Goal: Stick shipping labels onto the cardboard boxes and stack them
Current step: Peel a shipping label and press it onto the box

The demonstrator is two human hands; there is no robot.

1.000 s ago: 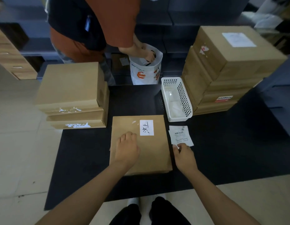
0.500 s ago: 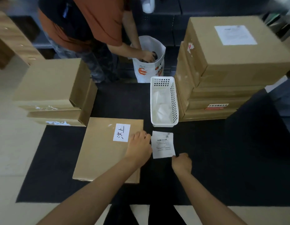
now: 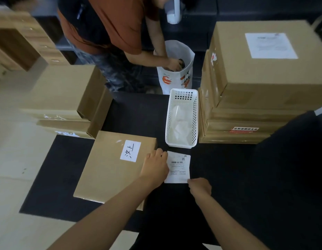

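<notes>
A flat cardboard box (image 3: 109, 170) with a small white handwritten sticker (image 3: 130, 151) lies on the black mat. Just right of it, over the mat, is a white shipping label (image 3: 180, 166) with a barcode. My left hand (image 3: 154, 166) holds the label's left edge, fingers curled, over the box's right edge. My right hand (image 3: 199, 186) pinches the label's lower right corner. A stack of labelled boxes (image 3: 255, 83) stands at the right; a stack of two plain boxes (image 3: 64, 100) sits at the left.
A white perforated basket (image 3: 181, 118) with backing paper stands between the flat box and the right stack. Behind it, another person in an orange shirt (image 3: 116, 24) reaches into a white bag (image 3: 176, 76). The black mat (image 3: 246, 177) covers the pale floor.
My left hand left the box top and moved right to the label's left edge. My right hand kept hold of the label's lower corner. The view shifted right.
</notes>
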